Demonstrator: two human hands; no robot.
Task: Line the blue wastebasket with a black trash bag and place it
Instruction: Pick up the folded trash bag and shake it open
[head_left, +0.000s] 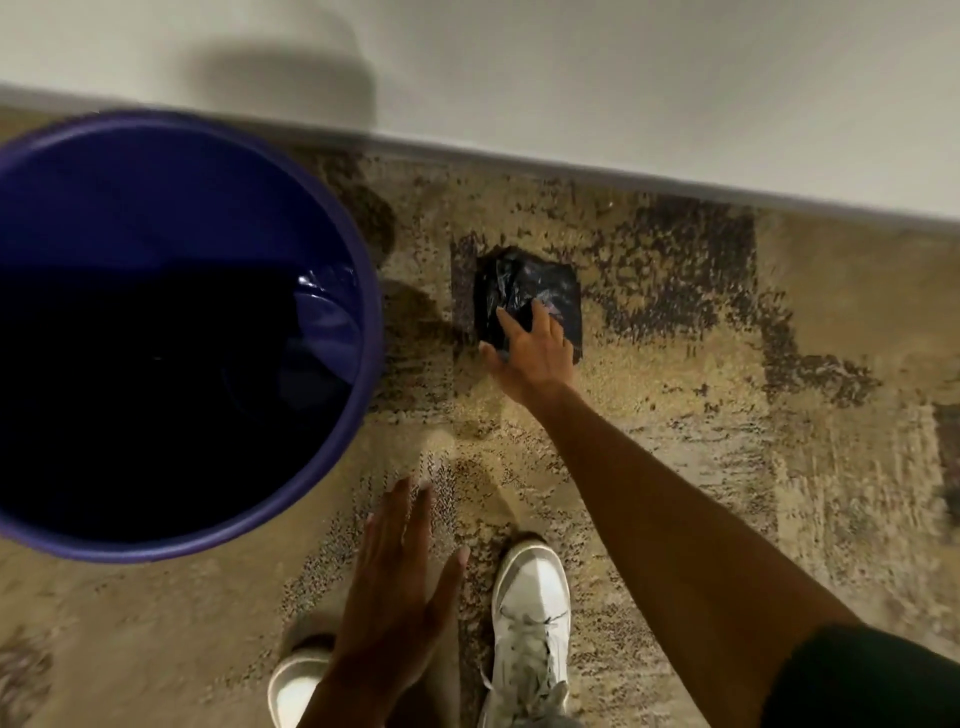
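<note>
Right hand (535, 353) spread on folded black plastic trash bag (524, 296), not gripping; left hand (395, 582) open beside round blue plastic wastebasket (363, 291).

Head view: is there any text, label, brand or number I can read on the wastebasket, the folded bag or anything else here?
None can be read.
Blue wastebasket: no label or marking shows on its rim or inside wall.
Folded black trash bag: plain glossy plastic, no print visible; the right hand covers part of it.
White shoes: no logo or lettering to be made out.
Wall and carpet: no signs.
</note>
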